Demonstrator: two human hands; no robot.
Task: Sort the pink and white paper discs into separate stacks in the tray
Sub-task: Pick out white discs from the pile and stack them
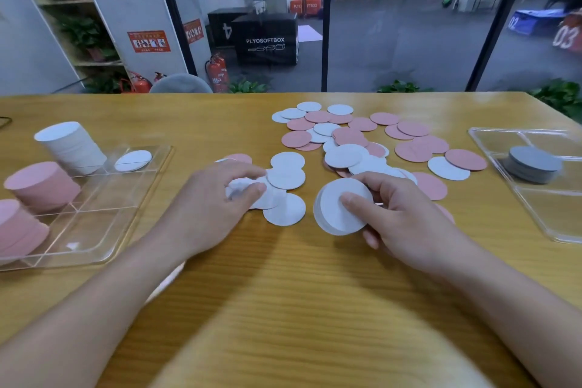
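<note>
Wooden table [283,293] before glass wall onto a gym floor, loose pink and white discs [362,142] scattered mid-table, small white stack [341,206] pinched in right hand [396,220], left hand [214,201] fingers curled onto white discs, clear tray [104,230] at left holding pink and white stacks, second tray [554,198] at right holding grey discs [533,164].

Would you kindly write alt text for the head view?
Right hand holds a small stack of white discs while the left hand picks at loose white discs on a wooden table; sorted pink stacks fill a clear tray.
</note>
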